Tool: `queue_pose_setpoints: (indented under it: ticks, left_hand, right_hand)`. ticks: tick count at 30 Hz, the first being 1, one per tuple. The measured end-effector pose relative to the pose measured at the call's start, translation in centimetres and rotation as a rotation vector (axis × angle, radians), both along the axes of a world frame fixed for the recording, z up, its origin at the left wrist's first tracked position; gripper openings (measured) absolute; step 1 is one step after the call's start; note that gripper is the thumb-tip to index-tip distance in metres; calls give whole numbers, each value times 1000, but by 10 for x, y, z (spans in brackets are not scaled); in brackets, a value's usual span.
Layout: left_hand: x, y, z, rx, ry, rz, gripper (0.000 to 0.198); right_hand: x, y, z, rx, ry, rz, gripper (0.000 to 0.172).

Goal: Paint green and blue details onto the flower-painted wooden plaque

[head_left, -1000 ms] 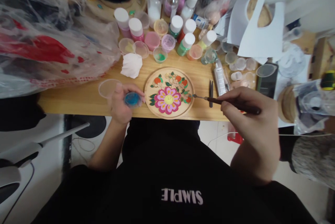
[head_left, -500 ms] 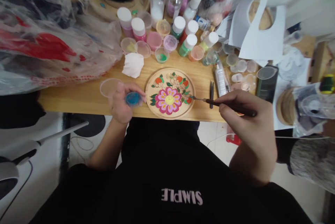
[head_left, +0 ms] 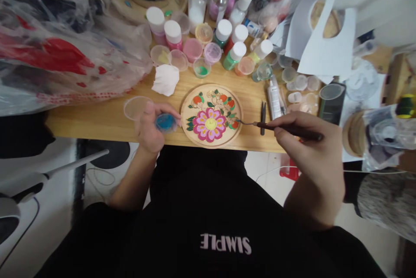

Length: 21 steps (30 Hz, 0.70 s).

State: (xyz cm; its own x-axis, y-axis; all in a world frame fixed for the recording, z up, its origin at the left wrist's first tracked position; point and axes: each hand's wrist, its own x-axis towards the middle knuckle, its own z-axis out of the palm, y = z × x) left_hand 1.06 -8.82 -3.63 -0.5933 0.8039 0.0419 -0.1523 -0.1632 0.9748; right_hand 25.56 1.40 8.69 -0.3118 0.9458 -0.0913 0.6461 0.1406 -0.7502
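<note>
A round wooden plate (head_left: 186, 133) lies at the table's front edge, bearing a pink flower with a yellow centre, orange blooms and green leaves. My left hand (head_left: 152, 128) is closed around a small clear cup of blue paint (head_left: 166, 122), and its fingertips reach the plate's left rim. In my right hand (head_left: 308, 152) is a dark-handled palette knife (head_left: 286, 130), pinched between thumb and fingers. Its thin metal tip is at the orange bloom on the plate's right side. Black tweezers (head_left: 263, 117) lie between the plate and my right hand.
Behind the plate stand several white-capped paint bottles (head_left: 234, 55) and small cups, one with green paint (head_left: 202, 70). A crumpled tissue (head_left: 166, 80) and a clear lid (head_left: 136, 107) lie left. A white tube (head_left: 274, 98) and a phone (head_left: 333, 104) are right; a plastic bag (head_left: 74, 61) fills the far left.
My right hand has shifted very slightly to the right with the palette knife, whose tip stays at the plate's right side. The left hand holds the cup in the same place.
</note>
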Motion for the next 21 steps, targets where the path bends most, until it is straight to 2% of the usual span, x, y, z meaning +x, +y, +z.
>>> queue_pose_setpoints:
  ticks: [14, 21]
  left_hand:
    - [-1, 2, -1, 80, 36, -39, 76]
    - [-1, 0, -1, 57, 39, -35, 73]
  right_hand:
    - [-2, 1, -1, 14, 19, -10, 12]
    - [-3, 1, -1, 0, 41, -19, 8]
